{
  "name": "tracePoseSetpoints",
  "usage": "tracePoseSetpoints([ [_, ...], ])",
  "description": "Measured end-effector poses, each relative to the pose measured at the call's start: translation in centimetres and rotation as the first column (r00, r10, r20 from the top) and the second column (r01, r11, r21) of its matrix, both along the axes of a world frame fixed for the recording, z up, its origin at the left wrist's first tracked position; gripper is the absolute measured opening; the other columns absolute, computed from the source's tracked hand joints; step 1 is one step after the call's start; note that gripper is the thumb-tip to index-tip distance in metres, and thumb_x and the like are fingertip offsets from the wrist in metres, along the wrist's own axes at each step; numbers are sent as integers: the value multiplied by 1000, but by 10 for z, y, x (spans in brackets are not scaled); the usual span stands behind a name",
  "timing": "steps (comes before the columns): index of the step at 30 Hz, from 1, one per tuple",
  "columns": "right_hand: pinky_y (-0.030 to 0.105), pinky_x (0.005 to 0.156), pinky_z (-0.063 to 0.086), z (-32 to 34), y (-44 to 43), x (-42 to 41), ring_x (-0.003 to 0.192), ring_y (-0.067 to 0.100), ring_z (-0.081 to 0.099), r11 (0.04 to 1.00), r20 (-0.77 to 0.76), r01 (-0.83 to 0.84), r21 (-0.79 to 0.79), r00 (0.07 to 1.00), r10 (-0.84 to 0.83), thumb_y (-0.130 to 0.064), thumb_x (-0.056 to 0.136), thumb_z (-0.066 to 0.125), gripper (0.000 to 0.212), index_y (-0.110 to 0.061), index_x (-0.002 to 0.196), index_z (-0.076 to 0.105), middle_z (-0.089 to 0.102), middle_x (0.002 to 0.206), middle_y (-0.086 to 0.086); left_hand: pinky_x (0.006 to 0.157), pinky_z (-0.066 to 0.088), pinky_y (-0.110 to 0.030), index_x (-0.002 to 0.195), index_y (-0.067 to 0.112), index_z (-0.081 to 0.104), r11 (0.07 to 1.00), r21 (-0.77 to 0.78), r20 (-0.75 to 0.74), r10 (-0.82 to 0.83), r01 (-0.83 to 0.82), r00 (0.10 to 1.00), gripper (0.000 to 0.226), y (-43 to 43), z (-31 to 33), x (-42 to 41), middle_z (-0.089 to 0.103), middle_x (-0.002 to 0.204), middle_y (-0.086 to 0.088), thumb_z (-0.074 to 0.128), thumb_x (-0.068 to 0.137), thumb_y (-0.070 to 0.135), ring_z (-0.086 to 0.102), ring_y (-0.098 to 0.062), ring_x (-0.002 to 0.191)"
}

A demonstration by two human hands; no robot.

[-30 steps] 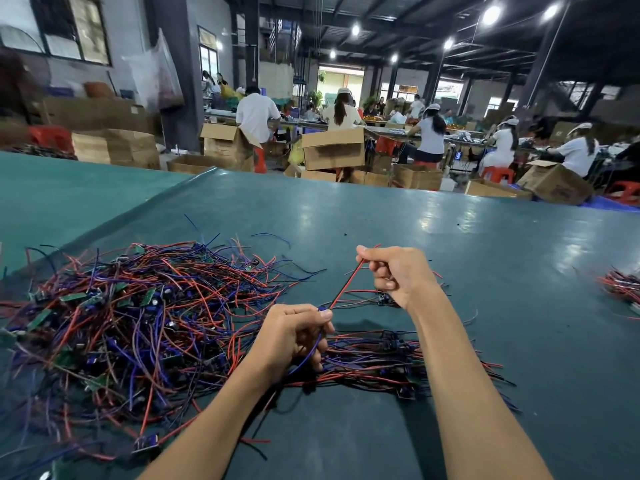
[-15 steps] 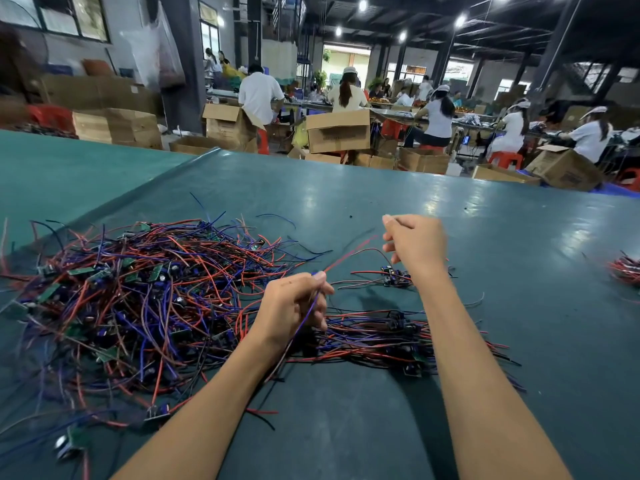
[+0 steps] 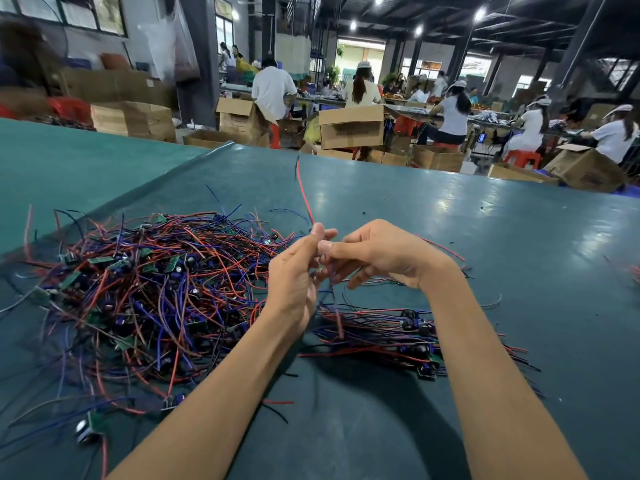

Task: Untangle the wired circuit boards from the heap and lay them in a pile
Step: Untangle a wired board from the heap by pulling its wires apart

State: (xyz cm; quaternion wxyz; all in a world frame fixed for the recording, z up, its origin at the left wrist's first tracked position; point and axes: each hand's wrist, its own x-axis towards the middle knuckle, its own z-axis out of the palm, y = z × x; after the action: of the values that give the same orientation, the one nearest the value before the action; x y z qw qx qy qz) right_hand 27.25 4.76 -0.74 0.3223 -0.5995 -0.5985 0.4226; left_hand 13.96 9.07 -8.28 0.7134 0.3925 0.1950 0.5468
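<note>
A tangled heap [image 3: 149,296] of small green circuit boards with red, blue and black wires covers the left of the green table [image 3: 485,237]. A flatter pile of sorted boards and wires [image 3: 391,336] lies under my right forearm. My left hand [image 3: 294,275] and my right hand [image 3: 377,254] meet above the gap between heap and pile. Both pinch the wires of one board: a red wire [image 3: 304,195] sticks up above my left thumb, and blurred wires hang below the fingers. The board itself is hidden.
A few loose wires [image 3: 277,405] lie near my left forearm, and one board [image 3: 88,427] lies at the heap's near edge. More wires show at the table's right edge [image 3: 635,275]. Beyond the table stand cardboard boxes [image 3: 349,126] and seated workers.
My right hand came back from its outstretched pull and joined the left hand. The stretched red wire now stands upright above my left thumb. Both hands rose a little over the gap.
</note>
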Motion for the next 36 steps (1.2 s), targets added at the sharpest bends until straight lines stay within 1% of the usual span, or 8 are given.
tracePoseSetpoints([
  [2,31,71,59,0,-1,3,83,24,72,1000,-128,-9,23,992,12,-30,94,68,31,-1,98,77,75,100,22,54,42,-23,92,5,76,999,32,-56,-11,13,998,38,4,9,3,55,59,-2,71,81,41,48,-13,52],
  [4,29,68,59,-1,1,6,80,21,72,999,-247,13,53,969,1,-24,97,64,27,1,100,76,75,99,19,60,38,-27,97,1,71,995,29,-123,-93,98,988,38,11,21,7,50,72,-12,67,89,39,44,-25,62],
  [6,30,68,59,-2,3,9,79,23,71,996,-324,57,65,945,-33,-19,97,63,24,2,100,75,75,96,16,68,41,-32,101,3,69,981,28,-215,-183,193,959,35,20,31,8,51,90,-18,62,96,36,45,-31,81],
  [9,32,66,57,-8,5,11,75,24,71,992,-375,116,43,922,-92,-19,99,59,22,-2,95,74,74,88,14,76,49,-39,99,4,71,959,46,-276,-256,278,926,31,31,36,8,52,82,-12,62,97,33,45,-30,78],
  [13,32,64,56,-19,9,2,64,20,67,989,-355,148,-11,924,-143,-22,105,52,29,-6,87,68,71,76,11,50,50,-26,95,-3,71,970,89,-342,-184,226,922,32,41,26,3,53,60,-5,61,99,28,48,-16,49],
  [17,34,66,57,-25,10,-15,59,20,66,989,-280,139,-39,949,-145,-14,104,53,27,-2,84,65,68,68,10,45,47,-24,88,-3,68,992,54,-392,-87,117,916,35,50,18,-2,66,63,-7,56,103,26,55,-14,45],
  [23,40,72,61,-14,1,-19,65,28,69,994,-147,56,-91,987,-69,-9,101,56,23,2,84,67,70,74,17,61,60,-34,85,-1,63,1000,2,-264,-30,31,964,32,61,13,-8,73,78,-12,53,105,23,75,-26,77],
  [36,37,68,62,-1,-15,-14,69,30,73,909,8,-170,-381,982,187,-13,99,60,23,2,85,71,74,81,21,63,63,-36,85,0,64,986,-159,-44,34,-40,998,33,75,8,-19,71,76,-11,54,104,25,73,-21,69],
])
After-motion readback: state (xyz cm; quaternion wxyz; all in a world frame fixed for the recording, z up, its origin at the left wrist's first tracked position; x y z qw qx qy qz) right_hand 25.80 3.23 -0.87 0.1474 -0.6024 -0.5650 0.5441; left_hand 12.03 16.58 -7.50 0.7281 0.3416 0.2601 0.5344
